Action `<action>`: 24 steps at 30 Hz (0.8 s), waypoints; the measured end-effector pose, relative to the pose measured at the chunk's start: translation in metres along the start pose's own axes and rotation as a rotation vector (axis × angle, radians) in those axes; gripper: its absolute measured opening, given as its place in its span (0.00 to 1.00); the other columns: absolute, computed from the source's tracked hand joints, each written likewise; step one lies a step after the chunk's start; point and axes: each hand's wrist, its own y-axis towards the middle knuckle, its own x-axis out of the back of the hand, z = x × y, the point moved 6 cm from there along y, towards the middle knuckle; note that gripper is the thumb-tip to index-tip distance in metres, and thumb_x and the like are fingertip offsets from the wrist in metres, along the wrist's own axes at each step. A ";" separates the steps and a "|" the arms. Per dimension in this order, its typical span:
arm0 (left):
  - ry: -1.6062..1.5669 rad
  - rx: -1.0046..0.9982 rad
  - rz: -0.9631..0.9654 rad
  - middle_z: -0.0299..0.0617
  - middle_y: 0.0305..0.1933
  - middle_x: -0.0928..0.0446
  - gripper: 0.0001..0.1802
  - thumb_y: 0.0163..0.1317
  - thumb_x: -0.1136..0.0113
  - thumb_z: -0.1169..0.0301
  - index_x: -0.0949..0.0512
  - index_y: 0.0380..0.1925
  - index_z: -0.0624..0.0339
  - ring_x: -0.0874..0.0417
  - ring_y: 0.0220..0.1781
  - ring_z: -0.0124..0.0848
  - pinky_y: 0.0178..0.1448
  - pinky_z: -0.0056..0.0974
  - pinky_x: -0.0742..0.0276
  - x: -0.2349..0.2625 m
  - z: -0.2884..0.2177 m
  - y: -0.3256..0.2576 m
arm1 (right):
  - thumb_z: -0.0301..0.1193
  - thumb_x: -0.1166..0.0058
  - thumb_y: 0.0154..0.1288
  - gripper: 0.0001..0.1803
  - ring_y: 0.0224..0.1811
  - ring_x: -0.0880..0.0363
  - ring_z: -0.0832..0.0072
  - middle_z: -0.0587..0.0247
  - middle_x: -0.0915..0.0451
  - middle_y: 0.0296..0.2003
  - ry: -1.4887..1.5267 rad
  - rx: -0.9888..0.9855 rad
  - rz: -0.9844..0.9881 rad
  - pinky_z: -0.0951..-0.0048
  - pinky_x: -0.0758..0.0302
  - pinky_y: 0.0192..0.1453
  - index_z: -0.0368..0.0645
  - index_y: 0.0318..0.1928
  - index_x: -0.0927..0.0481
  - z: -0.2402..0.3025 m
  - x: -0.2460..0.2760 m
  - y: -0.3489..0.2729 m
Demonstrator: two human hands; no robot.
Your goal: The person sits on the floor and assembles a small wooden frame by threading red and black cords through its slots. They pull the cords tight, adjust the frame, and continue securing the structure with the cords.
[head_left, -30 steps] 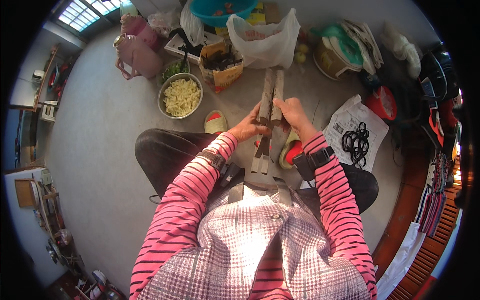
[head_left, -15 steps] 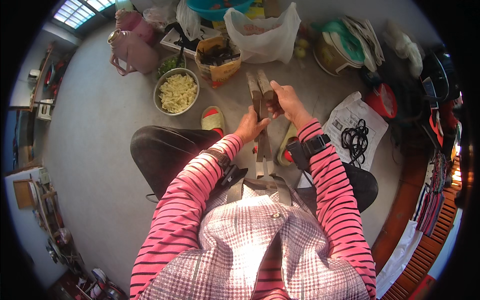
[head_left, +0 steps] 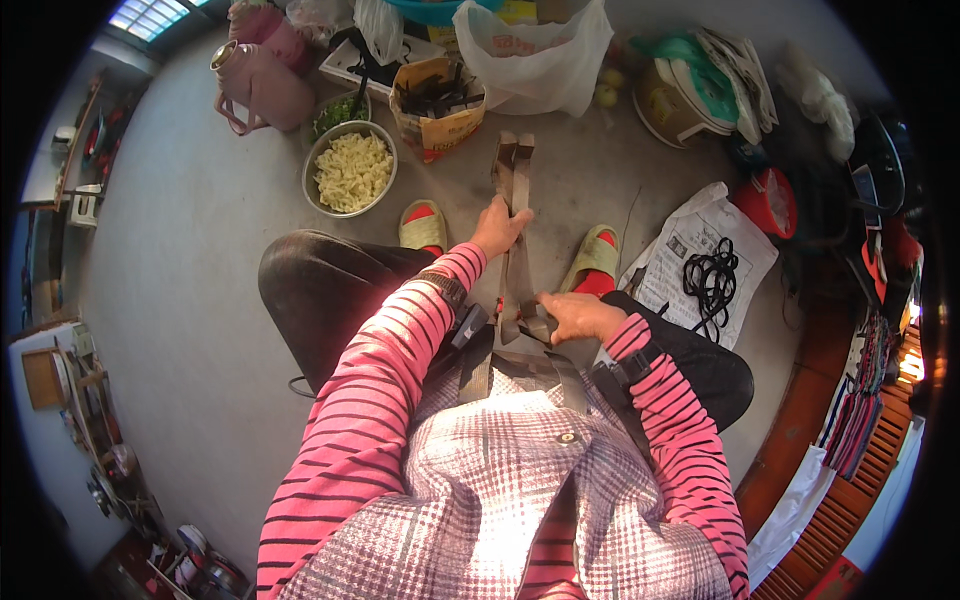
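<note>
Between the knees of the seated person, a pair of long grey-brown straps [head_left: 514, 190] runs from the lap out over the concrete floor [head_left: 200, 260], their far ends lying side by side near a paper bag [head_left: 438, 105].

Left hand [head_left: 498, 228]: closed around the straps partway along their length, fingers wrapped over them, arm extended forward.

Right hand [head_left: 575, 315]: held close to the body, fingers curled onto the near end of the straps where they fold and bunch at the lap. Grip appears closed; the exact hold under the fingers cannot be made out.

Straps: taut and roughly straight between the two hands, lying flat against each other. Further webbing crosses the checked apron [head_left: 500, 470] just below the right hand.

Surroundings: two green slippers with red socks, left [head_left: 424, 225] and right [head_left: 596, 258], rest on the floor either side of the straps. A metal bowl [head_left: 350, 172] of pale yellow pieces stands to the left, near a pink flask [head_left: 255, 75]. A white plastic bag [head_left: 535, 60] sits beyond the paper bag. To the right, a printed sheet [head_left: 690, 250] carries a tangle of black cord [head_left: 708, 280], with a red container [head_left: 765, 200] just beside it.
</note>
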 end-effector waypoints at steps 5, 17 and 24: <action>-0.135 0.152 0.002 0.65 0.45 0.21 0.33 0.59 0.34 0.53 0.30 0.47 0.76 0.18 0.49 0.52 0.52 0.47 0.23 0.000 0.015 0.015 | 0.38 0.37 0.53 0.33 0.50 0.23 0.49 0.44 0.23 0.39 0.062 0.049 -0.144 0.54 0.24 0.49 0.42 0.58 0.31 0.017 0.009 -0.008; -0.656 0.257 0.276 0.43 0.35 0.19 0.18 0.61 0.34 0.64 0.21 0.41 0.70 0.18 0.31 0.32 0.37 0.37 0.19 -0.001 -0.019 -0.009 | 0.35 0.43 0.56 0.16 0.25 0.24 0.76 0.61 0.20 0.25 0.610 0.042 -0.430 0.73 0.27 0.32 0.34 0.38 0.22 0.012 0.099 -0.045; -0.754 0.236 0.360 0.45 0.35 0.19 0.19 0.63 0.39 0.61 0.22 0.41 0.70 0.16 0.33 0.35 0.35 0.37 0.19 0.003 -0.039 -0.028 | 0.45 0.46 0.67 0.20 0.25 0.21 0.79 0.64 0.18 0.28 0.908 0.010 -0.520 0.77 0.24 0.31 0.37 0.38 0.20 -0.005 0.117 -0.040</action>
